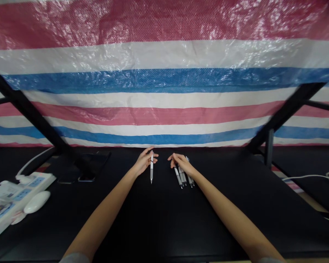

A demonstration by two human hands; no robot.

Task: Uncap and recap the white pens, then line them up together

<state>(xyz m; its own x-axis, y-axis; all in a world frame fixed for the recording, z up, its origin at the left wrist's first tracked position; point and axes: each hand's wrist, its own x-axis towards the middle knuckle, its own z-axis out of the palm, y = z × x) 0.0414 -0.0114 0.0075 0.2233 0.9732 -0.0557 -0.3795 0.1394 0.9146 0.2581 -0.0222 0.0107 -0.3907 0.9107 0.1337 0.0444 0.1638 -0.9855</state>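
Near the far side of the black table, my left hand (143, 163) is closed on a white and grey pen (151, 171), its tip pointing toward me. The thumb and fingers grip its upper half. To the right, my right hand (181, 162) is just over a group of several similar pens (184, 178) lying side by side with their tips toward me. Its fingers are loosely bent and apart, with nothing visibly gripped. That hand hides the upper ends of most of these pens; whether it touches them I cannot tell.
A white power strip (22, 197) with plugs and a white computer mouse (37, 202) sit at the left. Behind them lies a dark phone (86, 178). Slanted black frame bars (41, 120) flank the black tabletop (164, 226); a striped sheet (164, 82) hangs behind. White cables run at the right.
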